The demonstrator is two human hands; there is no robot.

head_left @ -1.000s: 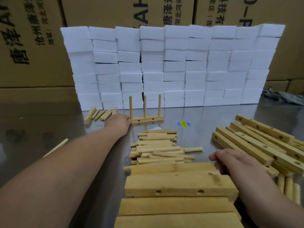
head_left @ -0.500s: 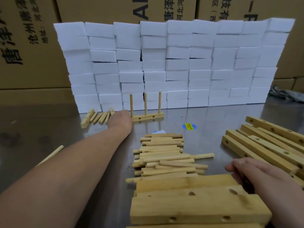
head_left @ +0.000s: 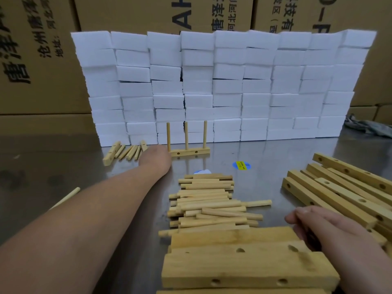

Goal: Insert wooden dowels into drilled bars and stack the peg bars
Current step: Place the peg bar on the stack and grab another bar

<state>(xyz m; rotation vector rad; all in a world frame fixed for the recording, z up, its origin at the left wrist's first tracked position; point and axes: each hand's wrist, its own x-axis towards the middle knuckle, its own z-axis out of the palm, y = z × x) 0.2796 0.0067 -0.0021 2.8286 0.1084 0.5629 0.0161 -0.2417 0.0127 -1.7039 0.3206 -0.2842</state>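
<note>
Left hand (head_left: 156,159) is way out by the left end of the peg bar (head_left: 191,151), which has three dowels standing up. Can't tell what its fingers are doing. Right hand (head_left: 322,230) fingers are curled round the right end of the nearest drilled bar (head_left: 244,270), with the loose dowel pile (head_left: 212,204) just left of them.

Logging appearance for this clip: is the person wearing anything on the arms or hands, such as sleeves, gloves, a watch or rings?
Nothing worn shows. The left forearm and right forearm are bare as far as the frame reaches, with no sleeve edge in view. The left hand and right hand are gloveless. No watch, band or ring is visible, though the left hand's fingers are hidden from the camera.
</note>
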